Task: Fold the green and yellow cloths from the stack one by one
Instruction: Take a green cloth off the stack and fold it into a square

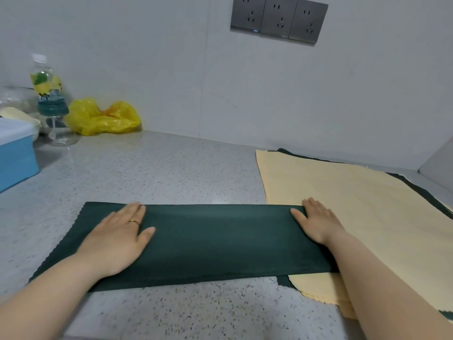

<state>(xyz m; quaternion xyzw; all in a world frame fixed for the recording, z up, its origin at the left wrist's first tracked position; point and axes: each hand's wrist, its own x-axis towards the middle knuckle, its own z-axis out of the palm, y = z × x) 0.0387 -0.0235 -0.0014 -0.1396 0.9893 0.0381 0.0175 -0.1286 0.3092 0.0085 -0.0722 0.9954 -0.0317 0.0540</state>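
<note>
Both hands lie flat, fingers straight, pressing the folded green cloth (pixel 215 239) to the counter (pixel 171 173): left hand (pixel 117 238) at one end, right hand (pixel 316 220) at the other. Under the right palm the cloth overlaps the yellow cloth (pixel 355 204) atop the stack; the next fold would likely drag it askew.

A dark green cloth (pixel 215 239) lies folded into a long flat band across the bench, its right end overlapping the stack (pixel 382 244), where a pale yellow cloth (pixel 348 200) lies spread on top.
</note>
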